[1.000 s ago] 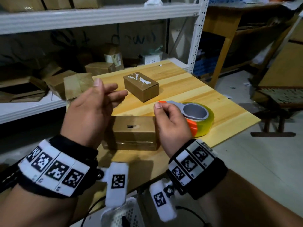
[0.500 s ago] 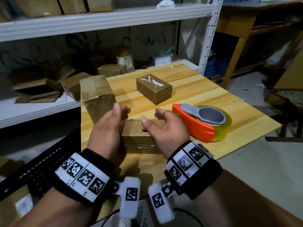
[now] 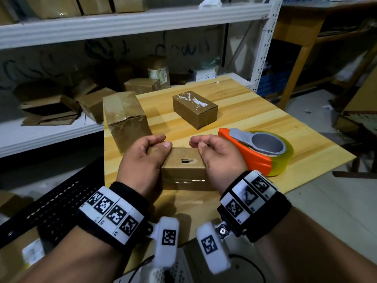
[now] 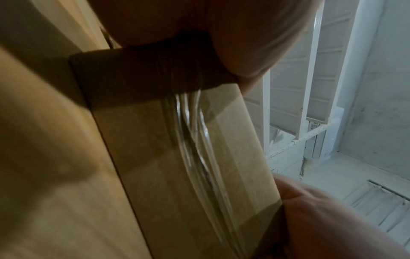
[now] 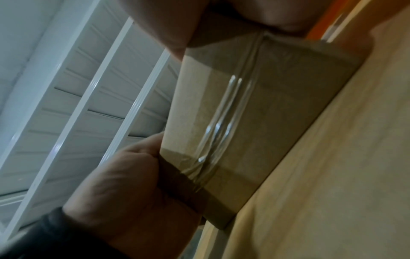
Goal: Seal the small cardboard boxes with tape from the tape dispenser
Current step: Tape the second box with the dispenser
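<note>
A small brown cardboard box (image 3: pixel 183 166) with a torn hole on top sits near the front edge of the wooden table (image 3: pixel 255 111). My left hand (image 3: pixel 142 158) grips its left end and my right hand (image 3: pixel 218 158) grips its right end, thumbs on top. Wrinkled clear tape (image 4: pixel 195 140) runs along the box's near side, also visible as shiny tape (image 5: pixel 221 126) in the right wrist view. The orange tape dispenser (image 3: pixel 259 152) with a yellowish roll lies just right of my right hand.
A larger crumpled taped box (image 3: pixel 126 117) stands at the table's left edge. Another small box (image 3: pixel 194 109) with white label scraps lies farther back. White metal shelving (image 3: pixel 122 25) holds more cartons behind. A black perforated crate (image 3: pixel 55 203) sits low at left.
Both hands came down from above the table and closed on the ends of the near box. The right hand let go of the tape dispenser, which now lies on the table.
</note>
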